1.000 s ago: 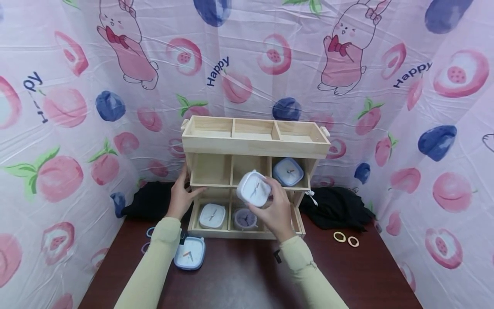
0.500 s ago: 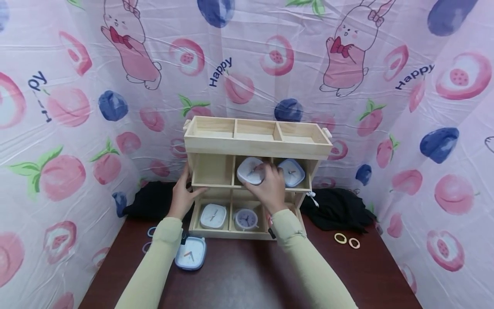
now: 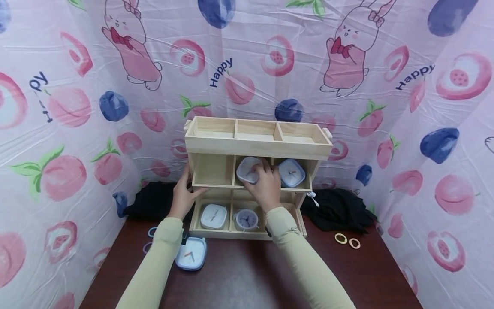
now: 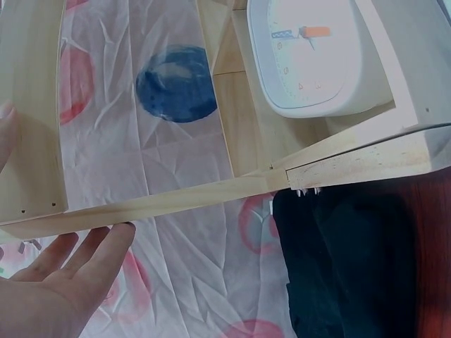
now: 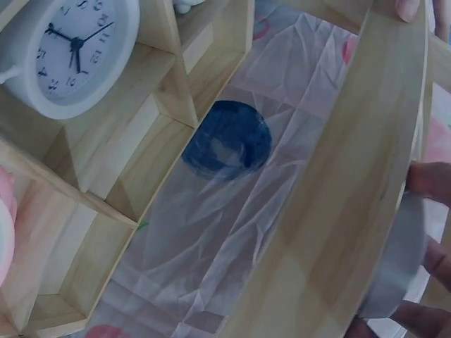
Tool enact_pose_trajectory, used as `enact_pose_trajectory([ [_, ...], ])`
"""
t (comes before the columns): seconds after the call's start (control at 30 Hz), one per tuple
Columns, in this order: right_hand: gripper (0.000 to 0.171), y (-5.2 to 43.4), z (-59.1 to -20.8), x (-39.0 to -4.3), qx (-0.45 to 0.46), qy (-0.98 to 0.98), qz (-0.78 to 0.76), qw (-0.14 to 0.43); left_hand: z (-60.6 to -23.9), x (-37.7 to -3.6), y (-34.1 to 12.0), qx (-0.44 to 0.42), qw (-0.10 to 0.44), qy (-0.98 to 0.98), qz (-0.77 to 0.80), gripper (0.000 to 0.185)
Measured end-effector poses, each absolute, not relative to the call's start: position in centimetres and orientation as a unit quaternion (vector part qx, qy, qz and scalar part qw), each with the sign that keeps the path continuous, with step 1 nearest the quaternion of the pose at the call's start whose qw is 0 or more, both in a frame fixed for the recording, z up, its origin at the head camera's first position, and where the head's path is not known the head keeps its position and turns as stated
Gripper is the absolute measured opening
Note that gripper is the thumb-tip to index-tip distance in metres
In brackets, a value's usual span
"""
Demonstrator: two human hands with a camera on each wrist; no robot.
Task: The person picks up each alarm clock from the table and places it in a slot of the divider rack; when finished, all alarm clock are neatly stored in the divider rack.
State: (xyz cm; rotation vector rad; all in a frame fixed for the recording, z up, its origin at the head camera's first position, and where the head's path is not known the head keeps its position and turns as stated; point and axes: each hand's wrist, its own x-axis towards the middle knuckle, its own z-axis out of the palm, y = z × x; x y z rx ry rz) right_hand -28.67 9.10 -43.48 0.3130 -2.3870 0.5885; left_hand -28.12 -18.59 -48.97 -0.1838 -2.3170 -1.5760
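Observation:
A wooden tiered organizer [image 3: 257, 148] stands on the table. My left hand [image 3: 182, 195] holds its left side, the fingers against the side strut and the thumb at the middle tier. My right hand [image 3: 267, 185] grips a white square alarm clock [image 3: 247, 168] in that tier's middle compartment, partly hiding its face. To its right sits a blue-rimmed clock [image 3: 292, 173]. In the bottom tier are a white square clock [image 3: 213, 216] and a round lilac clock [image 3: 246, 219]. A pink clock [image 5: 5, 232] shows partly in the right wrist view.
A blue square clock [image 3: 191, 253] lies on the table beside my left forearm. Black cloth [image 3: 339, 210] is bunched right of the organizer, with more black cloth [image 3: 151, 200] at left. A yellow ring [image 3: 341, 238] and a peach ring [image 3: 354, 243] lie at right; two other rings lie at left.
My right hand has carried the white clock up and back from in front of the organizer into the middle tier's middle compartment. The left hand has stayed on the organizer's side.

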Motion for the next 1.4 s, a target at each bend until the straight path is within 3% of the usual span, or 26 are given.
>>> enact_pose_trajectory([
  [0.27,0.028,8.9,-43.4,-27.9,0.107,-0.923,0.217,0.300,-48.9,-28.0,-18.6,-0.065,0.166,-0.816,-0.549,0.116],
  [0.5,0.029,7.6,-44.8,-25.1,0.142,-0.889,0.247,0.360,-48.9,-27.9,-18.7,-0.063,0.164,-0.815,-0.552,0.117],
  [0.6,0.029,6.4,-45.9,-23.0,0.176,-0.884,0.252,0.352,-48.9,-27.9,-18.7,-0.061,0.162,-0.816,-0.552,0.117],
  [0.77,0.036,4.0,-49.0,-19.7,0.228,-0.896,0.265,0.273,-48.8,-27.9,-18.7,-0.060,0.163,-0.818,-0.548,0.118],
  [0.93,0.061,1.9,-52.8,-17.7,0.275,-0.915,0.251,0.152,-48.8,-27.9,-18.7,-0.063,0.164,-0.819,-0.547,0.117],
  [1.07,0.084,0.4,-55.0,-16.9,0.301,-0.925,0.214,0.088,-48.9,-27.9,-18.7,-0.067,0.169,-0.819,-0.544,0.117],
  [1.17,0.097,-0.3,-56.1,-16.5,0.309,-0.927,0.203,0.060,-48.9,-27.9,-18.6,-0.067,0.170,-0.820,-0.543,0.117],
  [1.4,0.106,-1.7,-57.2,-16.8,0.299,-0.931,0.207,0.019,-48.8,-27.8,-18.6,-0.065,0.169,-0.820,-0.543,0.118],
])
